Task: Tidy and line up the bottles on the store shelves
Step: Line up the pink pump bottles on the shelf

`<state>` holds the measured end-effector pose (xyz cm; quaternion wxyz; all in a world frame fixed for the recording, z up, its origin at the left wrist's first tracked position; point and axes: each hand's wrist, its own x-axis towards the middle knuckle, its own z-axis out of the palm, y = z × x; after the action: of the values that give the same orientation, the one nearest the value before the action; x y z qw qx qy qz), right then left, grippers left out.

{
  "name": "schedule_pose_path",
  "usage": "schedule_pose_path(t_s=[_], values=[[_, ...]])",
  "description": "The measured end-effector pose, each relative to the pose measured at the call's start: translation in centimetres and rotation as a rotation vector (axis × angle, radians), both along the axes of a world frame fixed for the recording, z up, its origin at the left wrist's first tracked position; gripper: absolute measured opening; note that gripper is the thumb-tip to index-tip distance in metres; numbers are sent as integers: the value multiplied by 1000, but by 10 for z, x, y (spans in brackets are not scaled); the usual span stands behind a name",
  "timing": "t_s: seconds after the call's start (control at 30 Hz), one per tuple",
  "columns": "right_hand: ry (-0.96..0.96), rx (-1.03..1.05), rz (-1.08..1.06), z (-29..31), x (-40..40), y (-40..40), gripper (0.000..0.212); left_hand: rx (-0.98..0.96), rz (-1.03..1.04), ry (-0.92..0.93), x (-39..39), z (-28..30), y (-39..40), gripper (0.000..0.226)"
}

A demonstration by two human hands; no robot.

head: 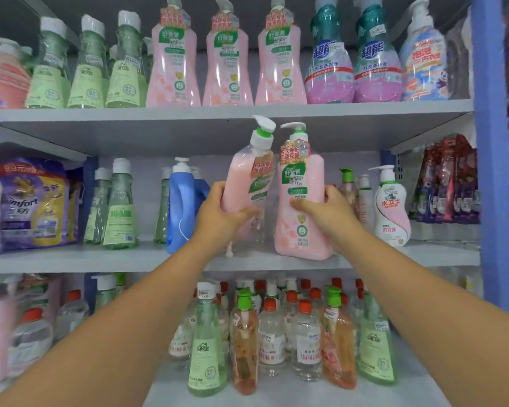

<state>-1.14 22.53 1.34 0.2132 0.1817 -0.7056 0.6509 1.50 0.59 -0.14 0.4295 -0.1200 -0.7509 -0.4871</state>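
My left hand [222, 214] grips a pink pump bottle [244, 177] that tilts to the right and is lifted off the middle shelf [100, 259]. My right hand [326, 211] grips a second pink pump bottle [301, 201] of the same kind, which stands upright on that shelf. The two pump heads almost touch at the top. Three matching pink bottles [227, 60] stand in a row on the top shelf [218, 111].
Left of my hands stand a blue detergent jug [181, 204], green bottles [119, 207] and purple refill bags [33, 201]. A white and pink bottle [391, 207] stands to the right. Several clear, green and orange bottles [276, 333] crowd the bottom shelf. A blue upright [491, 142] bounds the right side.
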Motion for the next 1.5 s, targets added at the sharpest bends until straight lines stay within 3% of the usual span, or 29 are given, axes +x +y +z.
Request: schedule_pose_path(t_s=[0.13, 0.37, 0.5, 0.73, 0.9, 1.0, 1.23, 1.5], values=[[51, -78, 101, -10, 26, -3, 44, -10, 74, 105, 44, -9, -6, 61], [-6, -160, 373, -29, 68, -71, 38, 348, -53, -11, 117, -31, -59, 41], [-66, -179, 507, -59, 97, -119, 39, 488, 17, -31, 170, -63, -113, 35], [-176, -191, 656, -143, 149, -218, 40, 455, 249, -181, 302, -144, -251, 55], [-193, -173, 677, -179, 188, -335, 52, 420, 411, -226, 376, -179, -357, 31], [-216, -181, 680, -197, 214, -404, 40, 435, 441, -244, 408, -191, -427, 32], [-283, -170, 651, -230, 249, -534, 49, 543, 369, -284, 425, -205, -552, 35], [-301, -201, 588, -255, 218, -639, 47, 574, 315, -314, 374, -235, -639, 53]])
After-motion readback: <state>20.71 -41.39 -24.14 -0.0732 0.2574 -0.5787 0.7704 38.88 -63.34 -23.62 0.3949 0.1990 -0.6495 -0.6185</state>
